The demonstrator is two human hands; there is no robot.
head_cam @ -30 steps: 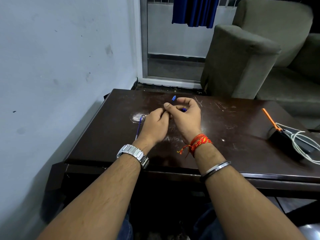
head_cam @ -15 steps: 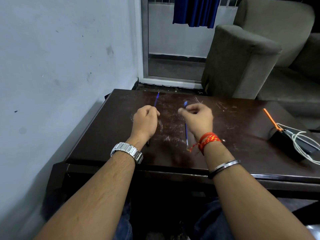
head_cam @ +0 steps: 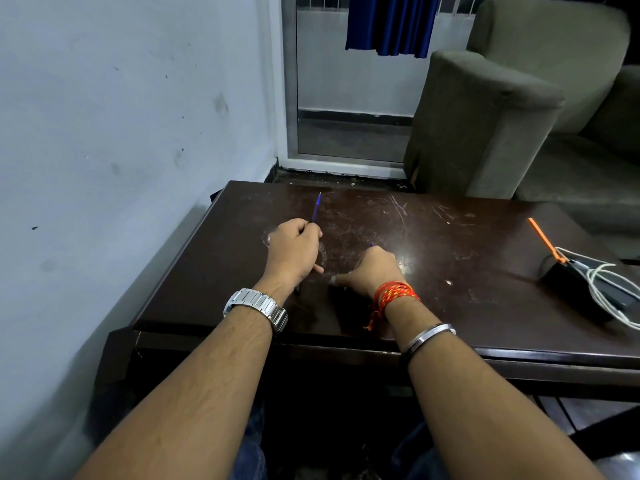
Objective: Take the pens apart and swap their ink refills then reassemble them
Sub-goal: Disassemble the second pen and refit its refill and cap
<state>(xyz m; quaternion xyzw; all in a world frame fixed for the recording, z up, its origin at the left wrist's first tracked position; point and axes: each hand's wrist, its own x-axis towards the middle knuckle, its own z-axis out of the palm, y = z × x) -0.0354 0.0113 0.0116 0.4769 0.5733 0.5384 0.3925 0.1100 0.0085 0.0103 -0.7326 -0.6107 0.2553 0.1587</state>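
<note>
Our right hand (head_cam: 374, 271) has dropped to the counter (head_cam: 467, 271), fingers curled round a refill (head_cam: 372, 244) whose blue tip barely shows past the knuckles. Beside it, our left hand (head_cam: 294, 251) grips the other refill (head_cam: 316, 209), jutting out beyond its fingers.

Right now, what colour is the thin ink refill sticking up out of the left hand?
Blue. The refill pokes up from the left hand; the head view shows it best.
</note>
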